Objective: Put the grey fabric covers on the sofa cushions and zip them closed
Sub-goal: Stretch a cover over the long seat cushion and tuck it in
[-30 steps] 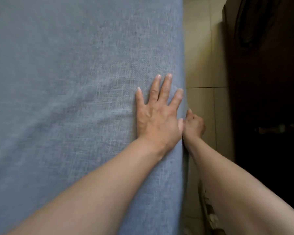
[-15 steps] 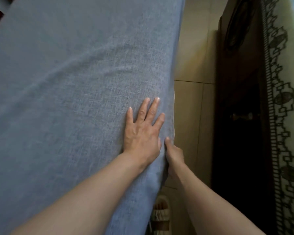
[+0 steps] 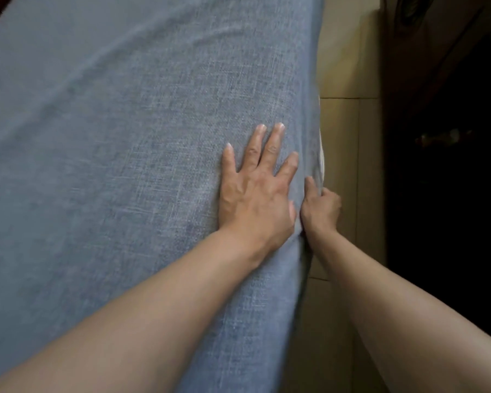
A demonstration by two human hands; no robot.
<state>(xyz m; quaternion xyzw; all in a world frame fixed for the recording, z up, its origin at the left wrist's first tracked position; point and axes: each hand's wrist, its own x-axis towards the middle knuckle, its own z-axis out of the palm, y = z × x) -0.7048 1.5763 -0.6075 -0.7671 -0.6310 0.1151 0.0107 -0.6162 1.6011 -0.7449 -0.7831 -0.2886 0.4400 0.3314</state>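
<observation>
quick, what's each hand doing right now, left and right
Left hand: open, fingers spread, pressing flat on the grey cover.
Right hand: fingers curled, gripping the cover's side edge.

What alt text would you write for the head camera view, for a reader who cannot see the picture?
A person's left hand presses flat, fingers spread, on a large cushion in a grey fabric cover, while the right hand grips the cover's right edge, where a strip of white shows. Beige floor tiles and dark furniture lie to the right.

Grey cover (image 3: 125,137) is coarse, matt woven cloth; floor (image 3: 343,123) smooth tile.
</observation>
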